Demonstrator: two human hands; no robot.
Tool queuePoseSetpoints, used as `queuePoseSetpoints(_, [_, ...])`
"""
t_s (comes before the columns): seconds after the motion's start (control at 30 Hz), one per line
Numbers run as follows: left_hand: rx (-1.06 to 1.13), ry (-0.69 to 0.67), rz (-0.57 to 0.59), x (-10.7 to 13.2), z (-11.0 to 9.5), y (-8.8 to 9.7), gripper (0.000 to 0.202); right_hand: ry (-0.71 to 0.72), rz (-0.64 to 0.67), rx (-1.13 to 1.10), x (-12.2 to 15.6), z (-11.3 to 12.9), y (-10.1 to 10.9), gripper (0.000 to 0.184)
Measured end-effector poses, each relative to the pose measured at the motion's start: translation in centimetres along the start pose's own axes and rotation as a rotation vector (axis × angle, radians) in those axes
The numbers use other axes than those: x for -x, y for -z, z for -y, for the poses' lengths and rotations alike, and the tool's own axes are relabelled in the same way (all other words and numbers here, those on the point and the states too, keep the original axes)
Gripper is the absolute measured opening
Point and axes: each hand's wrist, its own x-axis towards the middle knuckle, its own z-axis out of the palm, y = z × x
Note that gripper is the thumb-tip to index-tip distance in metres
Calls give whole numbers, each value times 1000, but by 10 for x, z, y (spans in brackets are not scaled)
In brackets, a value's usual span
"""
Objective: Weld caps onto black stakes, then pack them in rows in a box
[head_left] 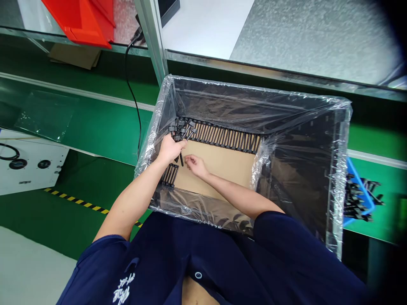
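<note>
Reaching into a plastic-lined box point(337, 169): two bare forearms, with dark blue sleeves nearest the camera. A short row of black parts point(170, 174) lies at the box's near left, on a cardboard sheet point(222, 165). Right hand point(196, 165): fingers drawn together, just right of a single black part point(181, 159) that hangs below the left hand; whether it grips cannot be told. Left hand point(171, 148): clenched round a bundle of black parts point(182, 127), which juts past the knuckles toward the far left corner. A long row of like parts point(229, 137) stands along the far wall. Blue tray point(359, 182) holding parts, outside the box to the right. Green bench point(104, 127) beyond.
</note>
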Motion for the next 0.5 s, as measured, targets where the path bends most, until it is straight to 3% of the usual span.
queuePoseSetpoints(0.13, [-23,-30,85,3,-2,0,13,1,-135,-620,-13,53,19,41])
queuePoseSetpoints(0.27, [-69,-34,147,3,-1,-1,16,-10,-176,-774,-18,81,22,45])
queuePoseSetpoints(0.4, [-93,-40,22,-1,2,0,17,-102,-286,-870,-29,60,25,40])
queuePoseSetpoints(0.5, [-84,-25,-74,-3,4,1,16,-351,-267,-597,-31,25,16,33])
